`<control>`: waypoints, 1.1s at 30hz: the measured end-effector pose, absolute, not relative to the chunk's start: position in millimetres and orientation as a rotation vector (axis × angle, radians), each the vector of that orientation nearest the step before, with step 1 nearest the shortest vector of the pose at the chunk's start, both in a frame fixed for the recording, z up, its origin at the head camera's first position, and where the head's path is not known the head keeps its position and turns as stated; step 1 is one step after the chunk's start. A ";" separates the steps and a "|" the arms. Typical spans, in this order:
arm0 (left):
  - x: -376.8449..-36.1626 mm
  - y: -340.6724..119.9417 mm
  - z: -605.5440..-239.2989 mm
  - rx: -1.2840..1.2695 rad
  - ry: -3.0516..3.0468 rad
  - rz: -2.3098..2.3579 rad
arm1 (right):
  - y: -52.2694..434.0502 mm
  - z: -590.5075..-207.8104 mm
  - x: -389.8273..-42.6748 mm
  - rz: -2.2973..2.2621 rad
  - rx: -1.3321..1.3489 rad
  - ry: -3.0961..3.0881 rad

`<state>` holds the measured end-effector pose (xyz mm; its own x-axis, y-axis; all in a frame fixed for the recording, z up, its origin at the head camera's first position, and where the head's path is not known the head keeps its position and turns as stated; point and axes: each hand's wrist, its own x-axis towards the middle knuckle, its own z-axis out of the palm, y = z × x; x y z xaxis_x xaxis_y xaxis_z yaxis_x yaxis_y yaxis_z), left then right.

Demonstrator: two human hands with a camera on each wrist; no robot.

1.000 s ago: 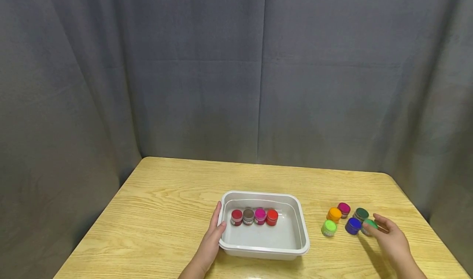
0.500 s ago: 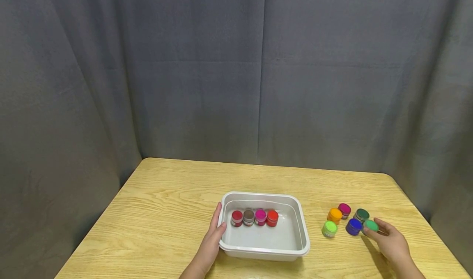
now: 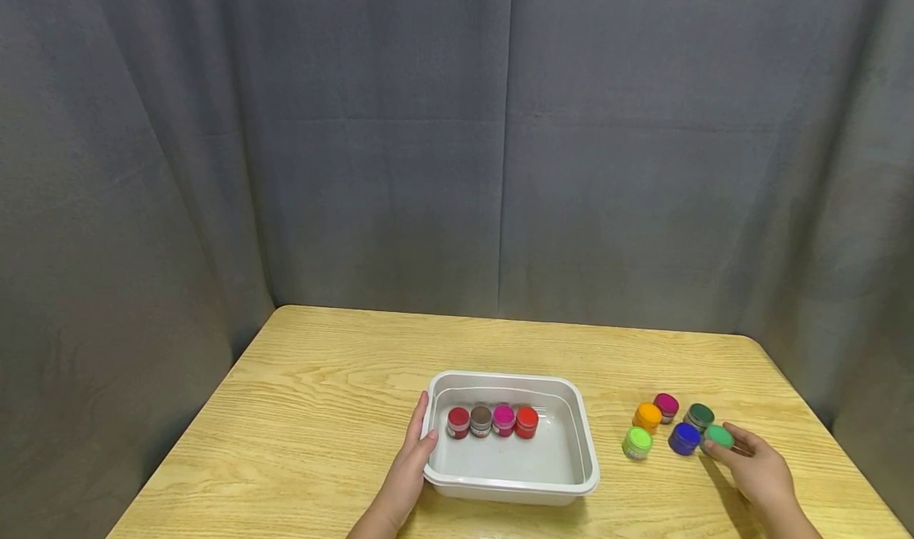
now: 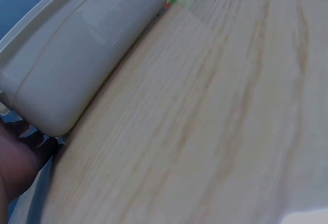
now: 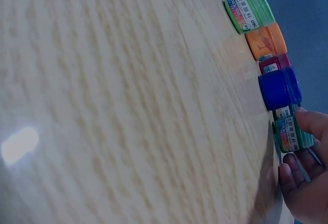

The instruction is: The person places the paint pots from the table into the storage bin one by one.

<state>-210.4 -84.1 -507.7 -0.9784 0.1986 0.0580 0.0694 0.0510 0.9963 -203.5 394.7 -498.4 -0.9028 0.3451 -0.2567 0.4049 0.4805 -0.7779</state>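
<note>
A white plastic tray sits near the table's front edge, with a row of small paint jars inside: dark red, brown, pink and red. My left hand rests against the tray's left rim, thumb on the edge. To the right stand several loose jars: orange, magenta, light green, blue, dark green. My right hand pinches the green jar between thumb and fingers; in the right wrist view the green jar stands on the table next to the blue jar.
The wooden table has a grey curtain behind and at both sides. Its right edge lies close to my right hand. Bare wood stretches left of the tray and behind it.
My right hand has closed its thumb and fingers round the green jar, which has shifted slightly. The left hand and tray stay still.
</note>
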 end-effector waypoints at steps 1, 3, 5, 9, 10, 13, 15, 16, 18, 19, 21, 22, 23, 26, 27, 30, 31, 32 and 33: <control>-210.2 -84.2 -507.6 0.276 2.198 2.088 | 394.8 -498.2 -203.4 -1.419 0.675 2.648; -209.7 -84.4 -507.2 0.275 2.192 2.089 | 394.8 -497.2 -202.8 -1.418 0.685 2.660; -209.6 -84.5 -507.2 0.276 2.188 2.088 | 394.7 -495.1 -202.2 -1.405 0.694 2.682; -209.8 -84.5 -507.5 0.276 2.193 2.082 | 394.7 -487.7 -200.7 -1.381 0.707 2.738; -209.9 -84.5 -507.7 0.277 2.194 2.081 | 394.6 -485.2 -200.6 -1.380 0.707 2.748; -210.2 -84.3 -507.9 0.276 2.199 2.081 | 392.6 -477.3 -199.8 -1.398 0.712 2.761; -210.3 -84.2 -508.5 0.277 2.204 2.082 | 390.0 -471.1 -199.6 -1.404 0.711 2.762; -210.3 -84.1 -508.8 0.281 2.208 2.081 | 388.2 -468.1 -199.6 -1.415 0.714 2.761; -209.9 -84.1 -508.8 0.289 2.211 2.081 | 383.9 -462.3 -199.9 -1.437 0.732 2.754; -209.5 -84.0 -508.7 0.292 2.212 2.081 | 381.8 -459.5 -200.1 -1.432 0.736 2.756; -208.9 -84.4 -508.3 0.302 2.215 2.078 | 377.7 -454.5 -201.1 -1.449 0.738 2.754; -208.7 -84.6 -508.0 0.308 2.216 2.077 | 375.6 -452.1 -201.4 -1.453 0.734 2.757; -208.4 -84.6 -507.9 0.309 2.214 2.078 | 373.6 -450.0 -201.9 -1.450 0.734 2.761; -208.4 -84.6 -507.8 0.313 2.210 2.081 | 366.4 -443.4 -202.8 -1.475 0.709 2.763; -208.4 -84.4 -507.7 0.307 2.205 2.083 | 363.8 -441.0 -202.9 -1.484 0.691 2.764; -208.9 -84.2 -507.8 0.293 2.188 2.090 | 354.9 -434.2 -202.8 -1.526 0.630 2.762; -209.1 -84.2 -507.5 0.290 2.185 2.091 | 351.7 -432.0 -202.5 -1.533 0.606 2.763; -209.3 -84.3 -507.7 0.290 2.186 2.090 | 348.6 -430.0 -202.1 -1.540 0.572 2.766; -209.4 -84.3 -507.4 0.287 2.187 2.089 | 345.4 -428.2 -201.8 -1.552 0.536 2.770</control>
<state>-209.4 -84.3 -507.4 -0.9768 0.2070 0.0554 0.0647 0.0386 0.9972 -201.8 345.4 -428.2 -0.9415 0.3239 -0.0930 0.2484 0.4807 -0.8410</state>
